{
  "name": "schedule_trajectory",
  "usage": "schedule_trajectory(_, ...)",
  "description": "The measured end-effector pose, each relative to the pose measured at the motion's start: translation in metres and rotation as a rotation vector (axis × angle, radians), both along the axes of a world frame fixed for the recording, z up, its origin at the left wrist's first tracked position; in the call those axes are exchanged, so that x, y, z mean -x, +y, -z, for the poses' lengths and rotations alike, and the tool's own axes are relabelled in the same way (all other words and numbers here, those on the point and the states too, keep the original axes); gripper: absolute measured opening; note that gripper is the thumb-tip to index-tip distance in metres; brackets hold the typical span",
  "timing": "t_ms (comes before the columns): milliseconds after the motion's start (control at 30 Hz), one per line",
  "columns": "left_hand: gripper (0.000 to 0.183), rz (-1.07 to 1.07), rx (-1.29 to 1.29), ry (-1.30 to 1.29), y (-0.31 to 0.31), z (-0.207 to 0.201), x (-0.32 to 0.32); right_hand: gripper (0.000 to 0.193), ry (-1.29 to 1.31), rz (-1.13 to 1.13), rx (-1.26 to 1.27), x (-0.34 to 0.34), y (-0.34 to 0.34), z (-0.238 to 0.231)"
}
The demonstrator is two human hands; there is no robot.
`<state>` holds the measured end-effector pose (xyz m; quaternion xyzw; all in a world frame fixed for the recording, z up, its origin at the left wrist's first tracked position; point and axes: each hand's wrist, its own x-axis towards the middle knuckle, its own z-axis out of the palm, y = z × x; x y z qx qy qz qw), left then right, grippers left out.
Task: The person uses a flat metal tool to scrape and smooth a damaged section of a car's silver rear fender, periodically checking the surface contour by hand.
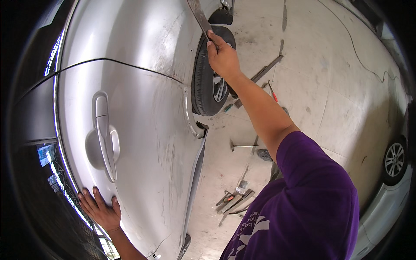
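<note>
My left hand (pixel 102 212) rests on the silver car door (pixel 143 117) with its fingers spread, below the door handle (pixel 104 134) and close to the window edge. Beside the rear wheel (pixel 208 82), my right hand (pixel 225 58) is closed round a long flat metal bar (pixel 198 16). The bar slants up and left over the rear fender (pixel 134 34), its far end cut off by the picture's top edge. Scratches and dark scuffs run along the lower door and the fender near the wheel arch.
Another bar (pixel 269 68) lies on the floor by the wheel, near a red-handled tool (pixel 274 95). A hammer-like tool (pixel 245 146) and a pile of tools (pixel 236 200) lie nearer me. A thin cable (pixel 353 45) crosses the floor. A second car (pixel 383 212) stands at right.
</note>
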<state>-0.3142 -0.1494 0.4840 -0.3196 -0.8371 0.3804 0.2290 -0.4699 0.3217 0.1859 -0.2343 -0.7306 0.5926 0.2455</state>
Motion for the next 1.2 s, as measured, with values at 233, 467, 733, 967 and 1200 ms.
schedule_trajectory(233,0.067,-0.006,0.021,0.006,-0.003,0.000,-0.001,0.039,0.036,-0.068,0.040,0.006,0.004,0.009)
schedule_trajectory(467,0.065,0.000,0.017,0.008,0.001,0.001,0.001,0.038,-0.115,-0.174,0.018,-0.006,-0.002,-0.005)
schedule_trajectory(733,0.062,0.013,-0.021,-0.034,-0.009,-0.004,-0.001,0.039,-0.082,-0.136,-0.015,-0.015,-0.019,0.009)
schedule_trajectory(967,0.061,-0.198,-0.171,0.066,0.027,0.020,-0.009,0.047,-0.323,-0.369,0.023,-0.155,0.107,0.097)
schedule_trajectory(1200,0.060,-0.375,-0.470,0.144,0.170,0.080,0.033,0.036,-1.208,-0.616,-0.580,-0.514,0.311,0.205)
